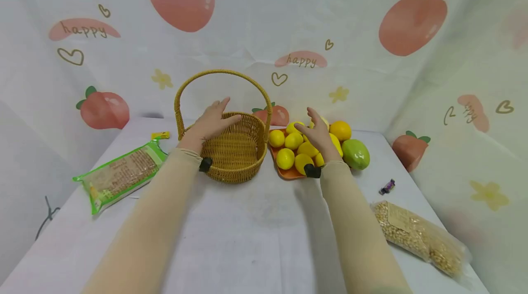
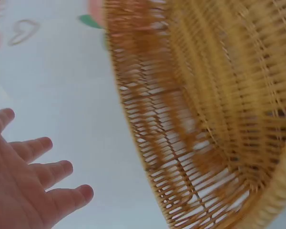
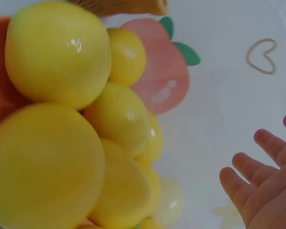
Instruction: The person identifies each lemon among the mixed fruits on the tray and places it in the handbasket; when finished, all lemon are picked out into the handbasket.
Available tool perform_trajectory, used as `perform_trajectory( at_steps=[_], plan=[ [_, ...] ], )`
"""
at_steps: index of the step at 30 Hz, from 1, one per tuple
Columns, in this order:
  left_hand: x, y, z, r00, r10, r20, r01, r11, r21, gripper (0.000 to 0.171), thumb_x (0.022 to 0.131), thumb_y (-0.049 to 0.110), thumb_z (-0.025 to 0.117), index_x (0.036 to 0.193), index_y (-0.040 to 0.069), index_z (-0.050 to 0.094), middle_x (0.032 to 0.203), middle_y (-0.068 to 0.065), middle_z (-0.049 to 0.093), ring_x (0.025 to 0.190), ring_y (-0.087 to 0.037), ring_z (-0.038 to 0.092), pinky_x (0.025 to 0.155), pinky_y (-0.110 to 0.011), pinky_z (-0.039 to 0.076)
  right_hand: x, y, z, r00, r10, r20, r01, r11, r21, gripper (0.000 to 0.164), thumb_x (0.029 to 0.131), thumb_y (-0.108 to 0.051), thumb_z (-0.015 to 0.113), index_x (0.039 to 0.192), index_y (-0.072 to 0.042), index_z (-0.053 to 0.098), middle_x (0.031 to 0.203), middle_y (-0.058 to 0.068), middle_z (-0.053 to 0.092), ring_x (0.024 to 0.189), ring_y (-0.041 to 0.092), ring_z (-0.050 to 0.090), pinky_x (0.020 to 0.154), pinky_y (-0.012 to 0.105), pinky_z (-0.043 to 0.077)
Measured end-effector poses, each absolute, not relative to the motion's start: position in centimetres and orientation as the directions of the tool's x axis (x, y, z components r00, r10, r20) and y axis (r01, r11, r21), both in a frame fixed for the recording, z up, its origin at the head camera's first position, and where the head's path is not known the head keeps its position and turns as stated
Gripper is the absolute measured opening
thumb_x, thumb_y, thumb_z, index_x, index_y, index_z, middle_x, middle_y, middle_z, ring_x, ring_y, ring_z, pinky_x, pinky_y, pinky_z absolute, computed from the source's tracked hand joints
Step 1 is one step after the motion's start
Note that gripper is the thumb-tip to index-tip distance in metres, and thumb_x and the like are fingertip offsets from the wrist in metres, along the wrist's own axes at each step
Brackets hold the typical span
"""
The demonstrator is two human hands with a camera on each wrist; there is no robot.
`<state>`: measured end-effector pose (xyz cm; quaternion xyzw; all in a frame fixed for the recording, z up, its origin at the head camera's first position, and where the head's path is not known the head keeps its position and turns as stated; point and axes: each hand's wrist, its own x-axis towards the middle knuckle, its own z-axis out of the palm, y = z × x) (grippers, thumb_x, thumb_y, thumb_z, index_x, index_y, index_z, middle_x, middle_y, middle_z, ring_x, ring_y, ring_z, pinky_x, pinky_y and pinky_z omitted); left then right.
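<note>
My left hand (image 1: 212,122) hovers over the left side of a wicker basket (image 1: 231,172) with a tall arched handle. In the left wrist view its fingers (image 2: 62,202) are spread beside the basket wall (image 2: 148,129), holding nothing. My right hand (image 1: 319,135) is above an orange tray (image 1: 290,174) heaped with yellow fruit (image 1: 285,158) that looks like lemons. The right wrist view has that hand's fingers (image 3: 267,143) extended, apart from the fruit (image 3: 57,52). A green fruit (image 1: 356,154) and an orange (image 1: 340,130) sit at the heap's right.
A green-edged bag of brown grains (image 1: 123,174) lies at the left, near a small yellow packet (image 1: 160,135). To the right are a purple-wrapped candy (image 1: 387,186) and a clear bag of pale beans or kernels (image 1: 416,234). Printed cloth (image 1: 243,23) stands behind the table.
</note>
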<state>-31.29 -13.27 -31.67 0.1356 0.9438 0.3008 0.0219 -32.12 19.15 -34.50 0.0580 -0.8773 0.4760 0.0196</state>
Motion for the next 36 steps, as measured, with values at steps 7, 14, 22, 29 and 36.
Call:
perform_trajectory(
  at_steps=[7, 14, 22, 29, 36],
  plan=[
    [-28.1, -15.6, -32.1, -0.953, 0.233, 0.196, 0.297, 0.565, 0.77, 0.074, 0.092, 0.054, 0.04, 0.15, 0.025, 0.005, 0.156, -0.006, 0.007, 0.142, -0.031, 0.007, 0.111, -0.057, 0.013, -30.1, 19.6, -35.6, -0.985, -0.004, 0.174, -0.164, 0.354, -0.921, 0.067, 0.088, -0.027, 0.061, 0.145, -0.013, 0.028, 0.148, 0.012, 0.032, 0.135, 0.031, 0.029, 0.112, 0.043, 0.024],
    [-24.2, -17.1, -34.0, -0.928, 0.043, 0.369, 0.355, 0.396, 0.847, 0.065, 0.093, 0.035, 0.043, 0.149, 0.017, 0.017, 0.153, -0.015, 0.016, 0.138, -0.039, 0.016, 0.107, -0.059, 0.02, -28.4, 19.9, -37.2, -0.976, 0.09, 0.197, -0.169, 0.253, -0.953, 0.063, 0.086, -0.023, 0.064, 0.141, -0.009, 0.036, 0.142, 0.013, 0.041, 0.131, 0.031, 0.036, 0.111, 0.041, 0.028],
    [-22.6, -17.8, -37.2, -0.895, -0.279, 0.347, 0.296, 0.21, 0.932, 0.062, 0.09, 0.024, 0.047, 0.147, 0.012, 0.025, 0.149, -0.012, 0.022, 0.135, -0.033, 0.022, 0.107, -0.054, 0.025, -27.0, 19.9, -39.8, -0.965, 0.192, 0.178, -0.159, 0.114, -0.981, 0.057, 0.084, -0.012, 0.065, 0.136, -0.005, 0.042, 0.137, 0.014, 0.045, 0.127, 0.031, 0.04, 0.109, 0.041, 0.029],
    [-22.6, -17.3, -39.1, -0.948, -0.303, 0.093, 0.091, 0.022, 0.996, 0.071, 0.091, 0.024, 0.054, 0.149, 0.016, 0.015, 0.15, -0.017, 0.014, 0.136, -0.036, 0.019, 0.109, -0.05, 0.024, -26.2, 19.6, -41.9, -0.961, 0.244, 0.13, -0.109, 0.097, -0.989, 0.055, 0.083, -0.009, 0.066, 0.133, -0.001, 0.043, 0.136, 0.015, 0.046, 0.125, 0.032, 0.04, 0.105, 0.043, 0.035],
    [-23.1, -16.6, -40.9, -0.959, -0.281, 0.018, 0.032, -0.046, 0.998, 0.077, 0.089, 0.011, 0.057, 0.15, 0.015, 0.01, 0.15, -0.017, 0.013, 0.129, -0.037, 0.033, 0.086, -0.017, 0.041, -26.1, 19.2, -42.8, -0.956, 0.276, 0.096, -0.047, 0.177, -0.983, 0.054, 0.082, -0.012, 0.068, 0.131, -0.004, 0.047, 0.134, 0.012, 0.048, 0.124, 0.028, 0.041, 0.104, 0.041, 0.037]
  ],
)
